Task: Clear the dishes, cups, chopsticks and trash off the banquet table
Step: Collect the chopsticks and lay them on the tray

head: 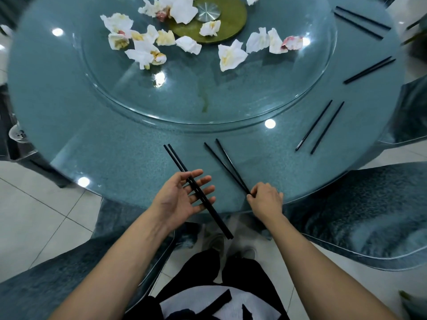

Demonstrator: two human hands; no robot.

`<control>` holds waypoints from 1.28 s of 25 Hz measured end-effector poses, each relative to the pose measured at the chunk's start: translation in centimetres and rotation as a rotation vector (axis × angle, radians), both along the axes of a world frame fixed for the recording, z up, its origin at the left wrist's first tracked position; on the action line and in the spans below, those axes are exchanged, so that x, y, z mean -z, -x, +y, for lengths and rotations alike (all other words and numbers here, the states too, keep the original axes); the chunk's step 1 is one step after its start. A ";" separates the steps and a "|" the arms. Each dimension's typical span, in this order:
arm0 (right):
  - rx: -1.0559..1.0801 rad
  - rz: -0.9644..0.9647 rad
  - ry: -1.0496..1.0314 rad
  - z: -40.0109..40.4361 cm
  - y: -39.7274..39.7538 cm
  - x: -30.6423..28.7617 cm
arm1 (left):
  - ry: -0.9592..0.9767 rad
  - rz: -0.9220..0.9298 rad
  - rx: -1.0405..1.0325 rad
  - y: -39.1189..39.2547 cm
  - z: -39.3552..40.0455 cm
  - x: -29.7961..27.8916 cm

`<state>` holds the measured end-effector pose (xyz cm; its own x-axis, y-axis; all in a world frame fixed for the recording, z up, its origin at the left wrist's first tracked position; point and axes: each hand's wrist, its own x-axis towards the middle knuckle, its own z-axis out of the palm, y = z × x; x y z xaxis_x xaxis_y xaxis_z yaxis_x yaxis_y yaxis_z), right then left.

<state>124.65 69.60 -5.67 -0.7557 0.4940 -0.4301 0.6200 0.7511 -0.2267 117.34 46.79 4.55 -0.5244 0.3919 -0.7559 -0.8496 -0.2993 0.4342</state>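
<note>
The left hand (182, 199) lies flat and open, palm up, so one pair (196, 189) of chopsticks can rest across its fingers. Just right of it, the right hand (265, 199) pinches the near ends of a second pair (225, 166), likely to lift it. Its fingertips hide those ends.

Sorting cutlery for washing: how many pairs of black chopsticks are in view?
5 pairs of black chopsticks: one across the left hand, one pinched by the right hand, three along the table's right rim. More may lie outside the frame.
</note>
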 end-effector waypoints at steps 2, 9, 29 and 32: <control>-0.018 -0.004 -0.010 -0.2 -0.1 0.0 | -0.003 0.002 0.004 0.1 -0.1 0.0; 0.037 0.015 0.131 -0.4 -0.3 -1.4 | -0.007 -0.007 0.030 0.7 0.1 0.4; 0.144 0.313 0.645 1.4 -3.9 -10.5 | -0.073 0.024 0.115 1.6 8.7 -0.2; 0.154 0.329 0.587 1.7 -3.9 -11.0 | -0.069 0.027 0.108 1.8 9.5 -0.2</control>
<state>128.57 71.31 5.28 -0.8325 0.3620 -0.4193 0.5391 0.3549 -0.7638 115.51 56.28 4.77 -0.4958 0.4980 -0.7115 -0.8670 -0.2366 0.4386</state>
